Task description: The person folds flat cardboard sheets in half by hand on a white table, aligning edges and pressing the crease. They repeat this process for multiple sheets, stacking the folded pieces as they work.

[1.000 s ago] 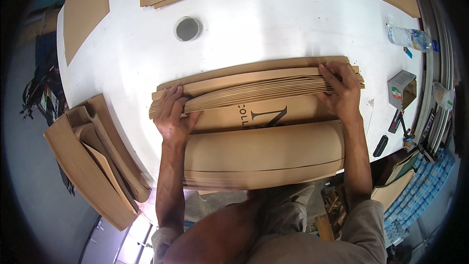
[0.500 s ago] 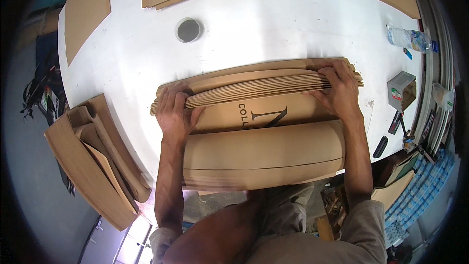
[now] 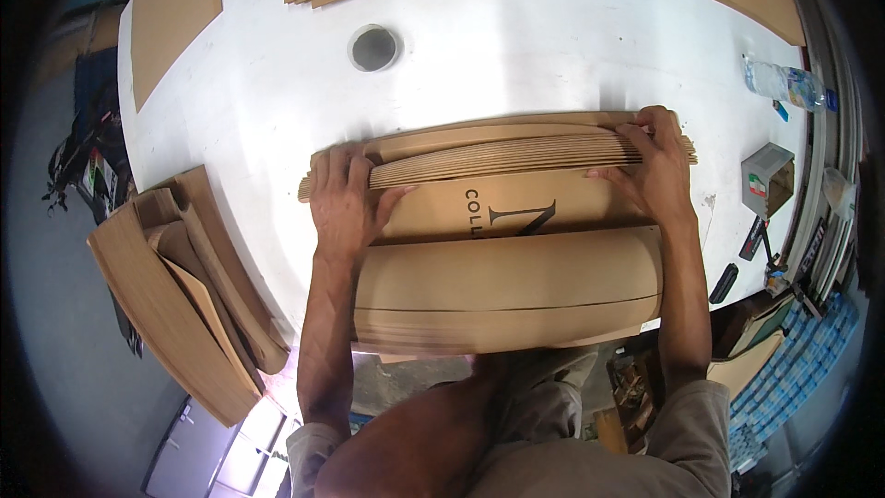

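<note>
Head view: hands grip cardboard stack ends.

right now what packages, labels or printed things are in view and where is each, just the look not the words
Printed kraft sheet: under both hands, tan with dark lettering.
Fanned stack of folded kraft pieces: left hand and right hand press its ends; plain tan.
Plastic bottle: far right of the table, clear with a blue label.
Small box: right edge, grey with a green and red sticker.
</note>
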Demonstrator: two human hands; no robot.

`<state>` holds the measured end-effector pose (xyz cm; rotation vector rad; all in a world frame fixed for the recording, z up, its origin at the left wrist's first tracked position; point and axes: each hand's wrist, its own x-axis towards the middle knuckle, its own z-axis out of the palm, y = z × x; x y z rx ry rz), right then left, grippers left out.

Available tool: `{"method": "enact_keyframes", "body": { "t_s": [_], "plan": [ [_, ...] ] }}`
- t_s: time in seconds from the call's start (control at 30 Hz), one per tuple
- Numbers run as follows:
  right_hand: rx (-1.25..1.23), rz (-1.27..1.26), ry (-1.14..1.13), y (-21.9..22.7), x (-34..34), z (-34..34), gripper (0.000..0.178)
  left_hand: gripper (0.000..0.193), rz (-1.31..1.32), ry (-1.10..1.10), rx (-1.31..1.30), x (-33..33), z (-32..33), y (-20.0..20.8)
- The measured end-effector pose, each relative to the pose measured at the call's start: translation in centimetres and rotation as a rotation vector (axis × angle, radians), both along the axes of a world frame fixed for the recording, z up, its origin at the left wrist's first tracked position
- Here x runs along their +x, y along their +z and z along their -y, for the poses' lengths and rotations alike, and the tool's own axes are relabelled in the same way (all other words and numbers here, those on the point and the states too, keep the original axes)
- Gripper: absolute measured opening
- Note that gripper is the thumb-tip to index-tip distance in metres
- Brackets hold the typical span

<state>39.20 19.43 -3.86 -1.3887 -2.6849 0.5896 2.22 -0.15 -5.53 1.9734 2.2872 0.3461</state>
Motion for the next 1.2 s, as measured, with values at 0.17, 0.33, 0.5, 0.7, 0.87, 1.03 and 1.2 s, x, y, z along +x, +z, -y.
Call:
{"method": "enact_keyframes", "body": {
  "t_s": [0.17, 0.33, 0.5, 0.7, 0.87, 1.03, 1.2],
  "plan": [
    [0.005, 0.096, 0.008, -0.6, 0.2, -0.3, 0.071, 0.062, 0.020, -0.020, -0.065, -0.5, 0.1, -0.5],
    [-0.023, 0.131, -0.018, -0.1, -0.7, -0.2, 0.071, 0.062, 0.029, 0.086, -0.169, -0.1, 0.4, -0.3],
    [0.025, 0.015, -0.037, -0.4, 0.2, 0.0, 0.075, 0.057, -0.036, -0.065, 0.008, -0.5, -0.2, -0.1],
    [0.126, 0.078, 0.097, 0.4, 0.1, -0.1, 0.076, 0.058, 0.004, 0.030, -0.107, 0.2, 1.0, 0.4],
    [-0.030, 0.180, -0.019, 0.4, -0.6, -0.8, 0.076, 0.055, -0.018, 0.057, -0.136, 0.2, 0.5, 0.3],
    [0.021, 0.153, 0.087, 1.1, 0.3, -1.5, 0.084, 0.057, -0.011, 0.036, -0.112, -0.4, 1.0, -0.3],
    [-0.097, 0.121, -0.080, 1.3, -0.2, -1.3, 0.075, 0.055, 0.014, 0.084, -0.148, -0.2, 1.2, -0.2]
  ]
}}
